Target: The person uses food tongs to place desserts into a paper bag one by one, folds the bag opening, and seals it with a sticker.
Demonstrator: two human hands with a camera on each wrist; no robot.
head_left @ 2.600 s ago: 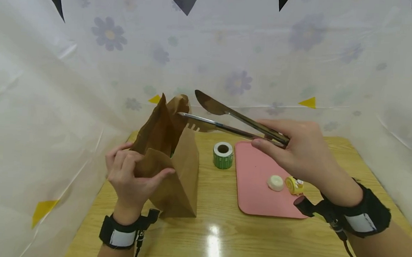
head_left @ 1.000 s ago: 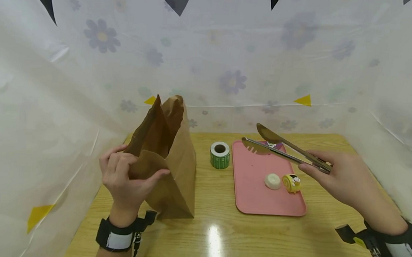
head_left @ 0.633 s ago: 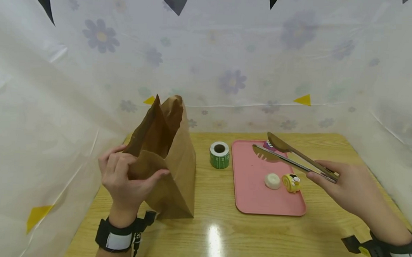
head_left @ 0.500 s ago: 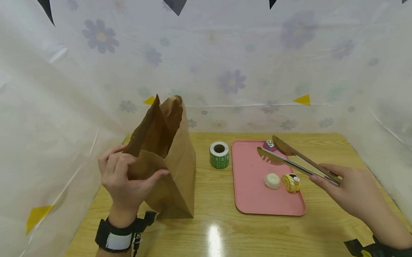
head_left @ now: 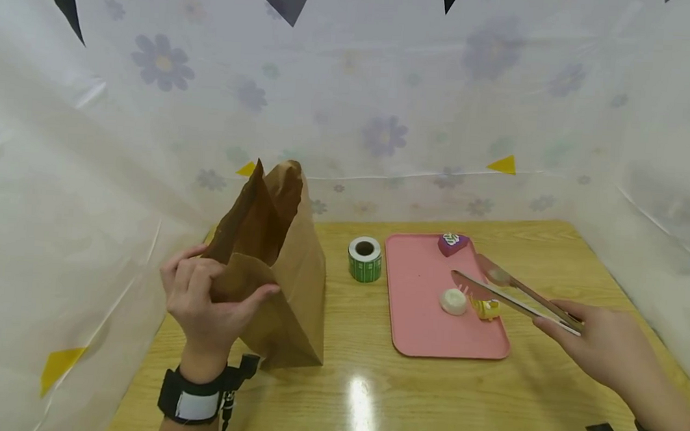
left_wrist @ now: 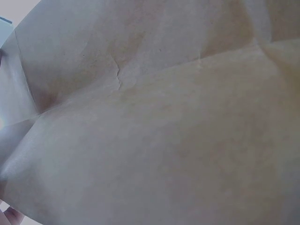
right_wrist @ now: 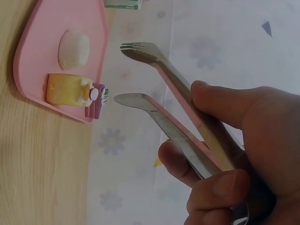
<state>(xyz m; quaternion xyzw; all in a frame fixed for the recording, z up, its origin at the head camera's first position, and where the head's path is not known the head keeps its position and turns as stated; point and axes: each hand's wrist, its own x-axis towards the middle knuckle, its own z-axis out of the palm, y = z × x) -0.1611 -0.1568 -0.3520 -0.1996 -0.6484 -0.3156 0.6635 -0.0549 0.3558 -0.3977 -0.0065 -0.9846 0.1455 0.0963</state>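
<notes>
My left hand (head_left: pixel 208 303) grips the near-left rim of a brown paper bag (head_left: pixel 304 298), which stands with its mouth open. Creased brown paper (left_wrist: pixel 159 150) fills most of the left wrist view. A pair of metal tongs (head_left: pixel 519 303) is in my right hand (head_left: pixel 613 347), its two arms spread with nothing between the tips. Those tips hover over the right part of a pink tray (head_left: pixel 426 337), partly covering a yellow toy-like roll cake (right_wrist: pixel 68 89). Beside that cake sits a round white bun (head_left: pixel 453 302). A purple wedge-shaped cake piece (head_left: pixel 452 245) lies at the tray's far right corner.
A roll of green-and-white labels (head_left: pixel 364 267) stands between the bag and the tray on the wooden table (head_left: pixel 339 332). Pale flower-printed sheeting (head_left: pixel 351 98) encloses the table at the back and sides.
My right hand has carried the tongs from the bag's mouth rightward and down over the tray, uncovering the purple cake piece. The left hand keeps its hold on the bag.
</notes>
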